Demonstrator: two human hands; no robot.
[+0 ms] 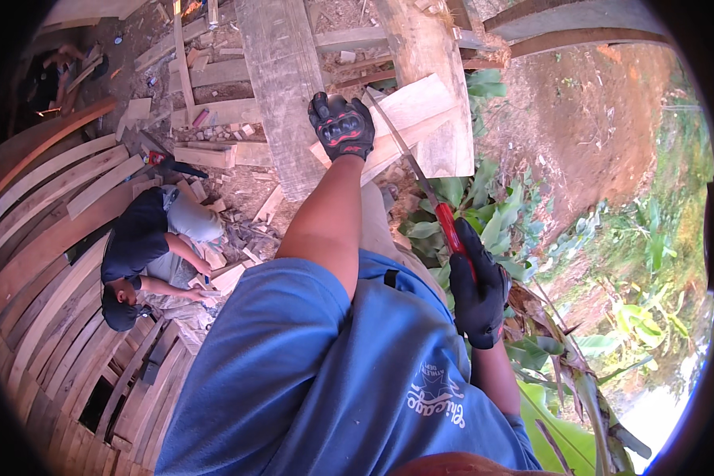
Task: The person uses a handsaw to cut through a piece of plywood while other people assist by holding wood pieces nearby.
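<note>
A pale wooden board (424, 99) lies slantwise across two wide planks, the left plank (278, 87) and the right plank (444, 155). My left hand (343, 127), in a black glove with red marks, presses on the board's left end with its fingers curled; their undersides are hidden. In my right hand (477, 289), also in a black glove, is the red handle of a long-bladed cutting tool (446, 222). Its narrow, slightly dark blade runs up and left over the board, just right of my left hand. Whether its edge has teeth cannot be made out.
At the left a person (143, 254) in dark clothes and a cap bends over pieces of wood. Long timbers (55, 317) line the left side, and offcuts (214, 155) litter the ground. Green leaves (492, 214) and a dirt slope (587, 143) lie to the right.
</note>
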